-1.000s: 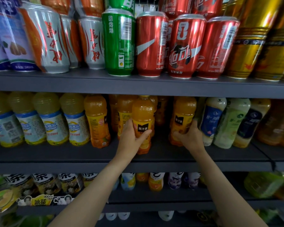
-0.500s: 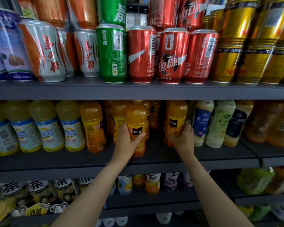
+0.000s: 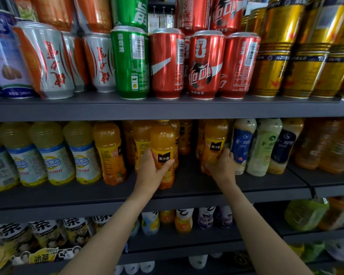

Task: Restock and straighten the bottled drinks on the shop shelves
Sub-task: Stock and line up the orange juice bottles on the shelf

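On the middle shelf (image 3: 246,187), an orange juice bottle (image 3: 163,147) is gripped by the left hand (image 3: 153,171), thumb across its black label and fingers curled behind; its base is seen close to the shelf board, though contact cannot be told. A second orange juice bottle (image 3: 214,139) is held low down by the right hand (image 3: 221,165), fingers wrapped round its right side. The two bottles are parted by a dark gap of bare shelf. More orange bottles (image 3: 141,139) are packed just behind the left one, and another orange bottle (image 3: 109,151) stands at its left. A blue-labelled bottle (image 3: 242,143) is pressed just beside the right hand's fingers. The bottle tops are crowded closely by the upper shelf (image 3: 167,110), on which red cans (image 3: 205,64) and a green can (image 3: 130,62) are stood. A strip of shelf is left bare along the front edge.
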